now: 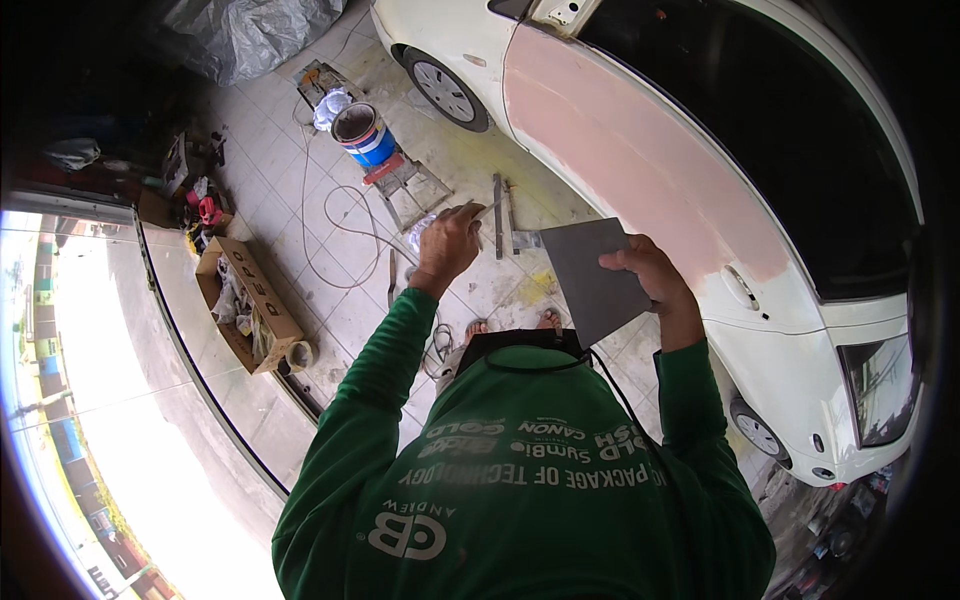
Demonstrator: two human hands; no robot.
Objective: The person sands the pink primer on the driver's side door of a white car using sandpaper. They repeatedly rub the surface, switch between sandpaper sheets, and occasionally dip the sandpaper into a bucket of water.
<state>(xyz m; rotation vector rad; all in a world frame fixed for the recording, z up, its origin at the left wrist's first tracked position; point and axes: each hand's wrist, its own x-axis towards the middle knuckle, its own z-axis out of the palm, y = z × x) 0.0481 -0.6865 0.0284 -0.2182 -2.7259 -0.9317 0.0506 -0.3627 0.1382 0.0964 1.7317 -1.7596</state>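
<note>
My right hand [655, 275] grips a dark grey flat rectangular sheet [598, 282] by its right edge, with the thumb lying on its face. To its left, my left hand [450, 242] is closed, fingers pinched round a thin, light-coloured strip [490, 210] whose kind I cannot make out. The two hands are apart, both held in front of my body above the floor. Beyond the sheet, on the right, is a white car with a large pinkish filler patch [620, 145] along its side. Neither hand touches the car.
A blue paint bucket [366, 138] stands on a low metal stand [415, 195]. A looping hose [330, 280] lies on the tiled floor. Metal bars [498, 215] lie ahead of my feet. An open cardboard box [262, 305] of scraps sits left; a silver cover [245, 40] is far left.
</note>
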